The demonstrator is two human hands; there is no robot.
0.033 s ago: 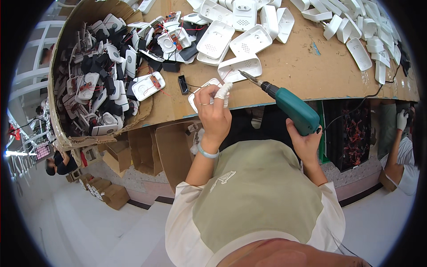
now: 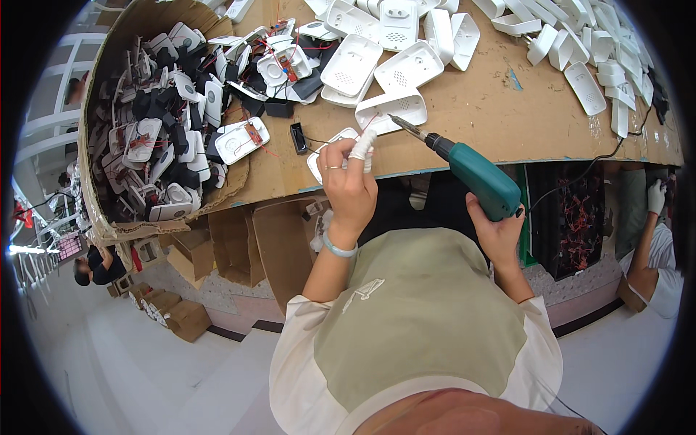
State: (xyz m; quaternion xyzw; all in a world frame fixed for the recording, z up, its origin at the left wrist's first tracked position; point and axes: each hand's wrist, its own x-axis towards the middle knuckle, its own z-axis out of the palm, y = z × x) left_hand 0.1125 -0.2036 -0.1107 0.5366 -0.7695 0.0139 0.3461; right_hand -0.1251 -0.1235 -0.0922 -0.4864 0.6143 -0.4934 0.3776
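My right hand grips the rear end of a teal electric screwdriver. Its metal tip points up and left, over an open white plastic casing. At the table's near edge, my left hand is closed above a white plastic cover, which it partly hides. White tape wraps its index finger. A thin red wire shows beside the fingertips; what they pinch is hidden. A small black box on a dark wire lies left of this hand.
A cardboard box at left is heaped with white and black parts with red wires. White casings lie along the back, more pile up at far right. A black cord trails from the screwdriver. A gloved co-worker's hand shows at right.
The taped index finger of my left hand has shifted slightly away from me. My right hand and the screwdriver have stayed in place.
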